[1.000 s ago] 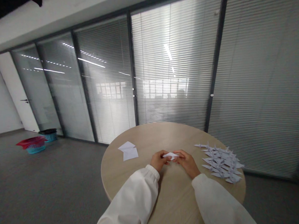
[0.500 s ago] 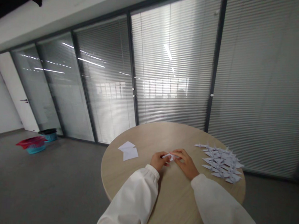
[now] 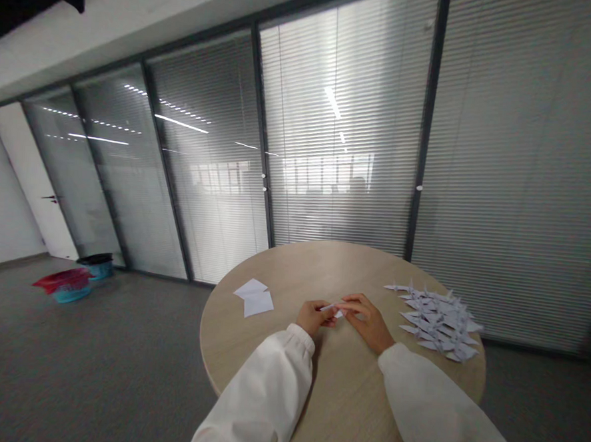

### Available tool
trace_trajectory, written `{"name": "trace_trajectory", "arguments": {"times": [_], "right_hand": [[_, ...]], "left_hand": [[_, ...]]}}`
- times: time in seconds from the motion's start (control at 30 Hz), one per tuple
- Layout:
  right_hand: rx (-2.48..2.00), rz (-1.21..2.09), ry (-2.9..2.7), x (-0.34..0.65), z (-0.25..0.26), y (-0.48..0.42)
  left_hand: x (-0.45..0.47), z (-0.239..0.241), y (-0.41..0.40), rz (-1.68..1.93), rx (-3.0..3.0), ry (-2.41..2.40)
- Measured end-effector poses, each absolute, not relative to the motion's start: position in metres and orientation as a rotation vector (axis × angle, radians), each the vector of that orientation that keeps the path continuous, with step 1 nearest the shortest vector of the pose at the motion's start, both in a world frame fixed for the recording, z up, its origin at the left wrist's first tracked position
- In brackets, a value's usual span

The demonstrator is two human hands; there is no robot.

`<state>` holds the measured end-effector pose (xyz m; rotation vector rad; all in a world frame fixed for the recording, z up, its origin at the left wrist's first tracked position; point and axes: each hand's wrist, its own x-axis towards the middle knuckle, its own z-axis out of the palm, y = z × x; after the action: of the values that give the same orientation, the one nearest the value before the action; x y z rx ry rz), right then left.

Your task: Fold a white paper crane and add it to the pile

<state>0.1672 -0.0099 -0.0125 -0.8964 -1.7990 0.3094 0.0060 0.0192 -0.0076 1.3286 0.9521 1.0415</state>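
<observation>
Above the middle of the round wooden table (image 3: 344,404), a small folded white paper (image 3: 338,314) is held between my two hands. My left hand (image 3: 314,317) pinches its left side. The fingers of my right hand (image 3: 368,323) are closed on its right side and cover much of it, so its full shape is hidden. To the right of my right hand lies a cluster of several folded white paper cranes (image 3: 439,320) with pointed tips. Left of my left hand, white paper sheets (image 3: 258,302) lie flat on the table.
On the floor at the left stand a blue bin with a red liner (image 3: 71,292) and another blue bin with a black liner (image 3: 99,269). Glass partitions with blinds (image 3: 338,183) rise behind the table. A white door (image 3: 32,178) is at the far left.
My right fingers have shifted slightly over the folded paper, so less of it shows. My left hand, the sheets and the cranes look the same.
</observation>
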Motion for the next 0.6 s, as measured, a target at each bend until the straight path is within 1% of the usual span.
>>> {"name": "trace_trajectory", "arguments": {"times": [0.23,0.6], "right_hand": [[-0.899,0.321,-1.778,0.1683,-0.0104,-0.0092],[-0.858,0.411,-1.760,0.1663,-0.0043,-0.0156]], "left_hand": [[0.0051,-0.0081,0.0185,0.972,1.243,0.880],[0.0064,-0.0032,0.0163,1.011,1.051,0.802]]}}
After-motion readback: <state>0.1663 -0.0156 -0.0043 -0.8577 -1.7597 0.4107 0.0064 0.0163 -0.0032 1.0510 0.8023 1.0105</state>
